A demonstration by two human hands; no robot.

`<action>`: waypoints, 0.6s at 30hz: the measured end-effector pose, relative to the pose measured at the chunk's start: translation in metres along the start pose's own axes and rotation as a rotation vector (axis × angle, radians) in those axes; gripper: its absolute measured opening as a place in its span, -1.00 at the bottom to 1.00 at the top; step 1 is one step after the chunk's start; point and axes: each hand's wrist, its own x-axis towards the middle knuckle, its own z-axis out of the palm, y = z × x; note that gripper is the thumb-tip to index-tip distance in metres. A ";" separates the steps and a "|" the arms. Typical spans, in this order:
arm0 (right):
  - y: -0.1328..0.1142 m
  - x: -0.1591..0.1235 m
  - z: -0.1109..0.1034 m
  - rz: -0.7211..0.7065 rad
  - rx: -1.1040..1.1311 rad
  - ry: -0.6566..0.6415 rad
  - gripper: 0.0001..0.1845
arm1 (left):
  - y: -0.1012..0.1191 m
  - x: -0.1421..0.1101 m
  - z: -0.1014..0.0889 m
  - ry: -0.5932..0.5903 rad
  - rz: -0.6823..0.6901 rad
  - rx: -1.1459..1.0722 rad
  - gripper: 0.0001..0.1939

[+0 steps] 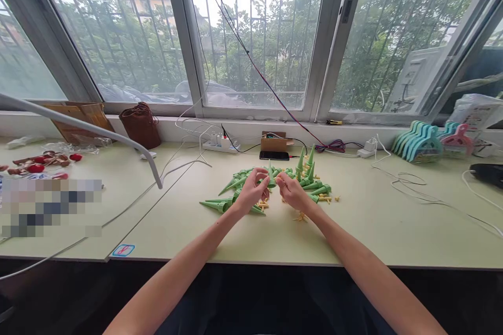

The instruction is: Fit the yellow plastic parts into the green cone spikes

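Upright in the fingers of my left hand (250,192) is a green plastic watering spike (271,174), its point upward. My right hand (293,192) is closed in a pinch right beside the spike's wide end; a bit of yellow shows at its fingertips, mostly hidden. More green cone-shaped spikes (217,204) lie in a loose pile around and behind both hands. A few upright spikes (300,166) stand behind my right hand. Small yellow plastic pieces (301,217) are scattered among the pile and near my right wrist.
Behind the pile lie a black phone (274,155) and a small cardboard box (274,142). Plastic hangers (417,142) stand at the right. A grey curved arm (118,137) crosses the left side. White cables (416,193) run over the tabletop (373,235).
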 end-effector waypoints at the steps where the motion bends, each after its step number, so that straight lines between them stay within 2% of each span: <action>1: 0.000 0.000 0.000 0.002 0.003 0.000 -0.66 | 0.000 0.000 0.000 -0.001 0.001 0.003 -0.59; 18: 0.000 0.001 0.001 0.030 0.044 0.033 -0.59 | -0.005 0.000 -0.002 -0.041 0.039 0.049 -0.60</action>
